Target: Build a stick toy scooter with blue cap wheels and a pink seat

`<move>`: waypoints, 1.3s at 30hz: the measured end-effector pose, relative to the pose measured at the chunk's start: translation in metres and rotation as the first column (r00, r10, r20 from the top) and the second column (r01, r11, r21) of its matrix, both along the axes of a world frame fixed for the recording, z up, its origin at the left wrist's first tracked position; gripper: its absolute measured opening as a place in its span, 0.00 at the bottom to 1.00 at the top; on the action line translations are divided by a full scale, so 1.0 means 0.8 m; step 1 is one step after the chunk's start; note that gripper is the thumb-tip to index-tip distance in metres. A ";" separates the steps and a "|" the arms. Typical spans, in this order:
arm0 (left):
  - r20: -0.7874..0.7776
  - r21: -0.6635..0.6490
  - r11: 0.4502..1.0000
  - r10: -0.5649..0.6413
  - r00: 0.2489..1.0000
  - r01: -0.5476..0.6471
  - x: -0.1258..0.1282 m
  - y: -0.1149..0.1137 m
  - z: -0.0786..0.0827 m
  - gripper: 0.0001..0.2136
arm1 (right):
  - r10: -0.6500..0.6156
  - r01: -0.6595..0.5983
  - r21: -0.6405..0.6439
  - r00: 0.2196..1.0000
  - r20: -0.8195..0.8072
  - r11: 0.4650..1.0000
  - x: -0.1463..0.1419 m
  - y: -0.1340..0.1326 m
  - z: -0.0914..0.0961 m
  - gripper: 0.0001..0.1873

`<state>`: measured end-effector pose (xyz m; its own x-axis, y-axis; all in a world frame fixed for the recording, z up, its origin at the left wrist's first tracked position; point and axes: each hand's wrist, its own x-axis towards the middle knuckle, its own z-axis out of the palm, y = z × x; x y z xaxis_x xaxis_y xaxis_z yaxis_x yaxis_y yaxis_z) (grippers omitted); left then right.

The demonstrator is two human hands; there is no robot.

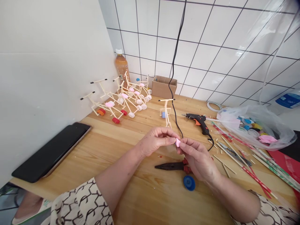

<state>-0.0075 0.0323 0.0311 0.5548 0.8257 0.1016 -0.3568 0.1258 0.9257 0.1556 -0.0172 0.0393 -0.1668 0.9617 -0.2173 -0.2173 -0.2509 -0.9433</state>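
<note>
A small pink piece (pixel 178 142), pinched up off the wooden tabletop (pixel 136 190) between right-hand (pixel 197 159) fingers pressed together, with left-hand (pixel 156 141) fingertips closed against it; raised clear of the needle-nose pliers (pixel 173 166) and blue bottle cap (pixel 189 183) just below. Open wood to the left, up to a black tablet (pixel 50 153). Farther out, a hot glue gun (pixel 198 121) beside a plastic bag of caps (pixel 255 128); stick-built bicycle models (pixel 119 100) by the tiled wall (pixel 211 53).

On the wooden worktop (pixel 150 200), stick bicycle models (pixel 119 100) left of a cardboard box (pixel 164 87), a glue gun (pixel 196 121) front right.
</note>
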 end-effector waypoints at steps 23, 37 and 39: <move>-0.109 -0.015 0.999 -0.029 0.994 0.028 0.001 -0.005 0.007 0.05 | -0.041 0.038 -0.056 0.997 -0.069 0.998 -0.004 0.000 0.001 0.12; -0.013 -0.117 0.993 0.006 1.000 -0.008 0.008 -0.006 0.005 0.07 | -0.045 0.045 -0.003 0.995 -0.092 0.999 -0.004 0.000 -0.004 0.10; 0.002 -0.124 0.992 0.001 1.000 -0.001 0.008 -0.006 0.004 0.08 | -0.043 0.043 -0.001 0.994 -0.096 0.999 -0.004 0.001 -0.003 0.10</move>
<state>-0.0010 0.0276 0.0344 0.5539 0.8326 -0.0009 -0.3588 0.2397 0.9021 0.1525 -0.0160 0.0368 -0.1453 0.9687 -0.2014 -0.3173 -0.2385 -0.9178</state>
